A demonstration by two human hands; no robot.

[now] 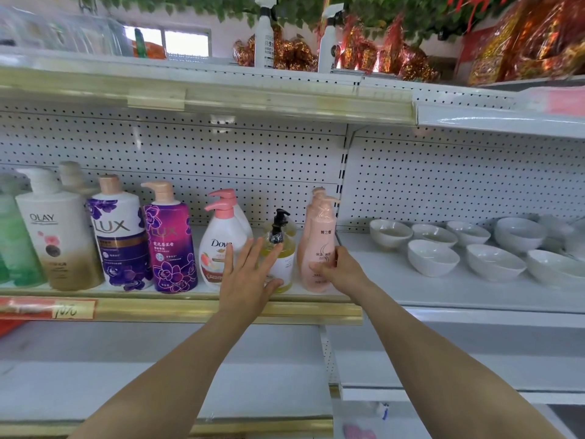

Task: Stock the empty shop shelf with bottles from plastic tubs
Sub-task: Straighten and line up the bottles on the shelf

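A row of pump bottles stands along the shelf [196, 307] with a gold front rail. From the left come a green bottle, an Olay bottle [57, 236], two purple Lux bottles [118, 236], a white Dove bottle [220, 245], a clear yellow bottle with a black pump [281, 248] and a pink bottle [319, 245]. My left hand [250, 277] is spread flat, fingers straight, in front of the yellow bottle and the Dove bottle. My right hand [335, 269] grips the lower part of the pink bottle, which stands upright at the row's right end.
Several white bowls [433, 258] sit on the neighbouring white shelf to the right. Two white spray bottles [264, 36] and red-gold packages stand on the top shelf. A lower shelf [158, 375] lies beneath my arms. A red price tag marks the rail at left.
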